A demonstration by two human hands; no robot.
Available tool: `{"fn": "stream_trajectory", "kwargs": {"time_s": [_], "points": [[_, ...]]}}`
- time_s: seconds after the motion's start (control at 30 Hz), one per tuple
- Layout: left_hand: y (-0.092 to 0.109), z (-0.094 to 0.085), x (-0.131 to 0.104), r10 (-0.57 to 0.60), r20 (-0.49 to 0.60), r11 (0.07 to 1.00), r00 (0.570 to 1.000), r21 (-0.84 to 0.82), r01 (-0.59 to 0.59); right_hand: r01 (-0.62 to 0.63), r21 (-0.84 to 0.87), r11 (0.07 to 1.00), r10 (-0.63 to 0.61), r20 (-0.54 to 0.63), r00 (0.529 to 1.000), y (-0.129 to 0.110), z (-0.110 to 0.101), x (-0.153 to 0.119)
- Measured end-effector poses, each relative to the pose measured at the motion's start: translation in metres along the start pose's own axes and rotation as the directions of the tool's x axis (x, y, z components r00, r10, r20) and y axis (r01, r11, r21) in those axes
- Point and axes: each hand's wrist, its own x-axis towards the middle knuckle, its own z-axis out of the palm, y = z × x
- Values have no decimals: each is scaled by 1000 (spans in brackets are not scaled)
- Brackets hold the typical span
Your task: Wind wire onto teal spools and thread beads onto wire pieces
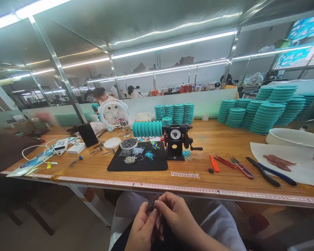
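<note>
Above my lap, both hands meet just below the table's front edge. My left hand [143,225] is closed, pinching a small dark piece [150,207] between thumb and fingers; its exact kind is too small to tell. The thumb and forefinger of my right hand [177,213] pinch together right beside that piece, and what lies between them is hidden. On the table ahead is a black mat [154,165] with a bowl of dark oval beads [128,143], small silver parts [130,159], clear pieces [137,150], light-blue pieces [149,155] and coloured beads [155,145].
A black hand-crank winder [175,143] with a dial carries teal spools [147,129]. Pliers [270,170], cutters [242,167] and an orange screwdriver [214,163] lie right. Stacked spools [268,116], a white bowl [295,136], a fan [113,114] and a phone [87,135] stand around.
</note>
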Motion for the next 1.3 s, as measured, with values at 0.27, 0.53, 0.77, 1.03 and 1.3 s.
{"fn": "stream_trajectory", "kwargs": {"time_s": [0.27,0.53,0.77,1.03,1.3], "points": [[5,-1,0,-29,-81,999,996,-24,27,73,69,995,-75,25,997,0,3,3],[16,-2,1,27,-76,1000,997,-4,-28,207,-21,978,-207,-55,977,-15,-5,-14],[14,-1,0,85,-148,996,985,41,-80,229,-112,967,-238,-76,968,-13,0,-19],[10,-2,-2,204,-214,973,955,156,-172,309,-72,948,-314,-88,945,-2,4,-18],[10,4,-5,283,-174,941,943,241,-238,248,-148,957,-267,-126,955,-15,2,-16]]}}
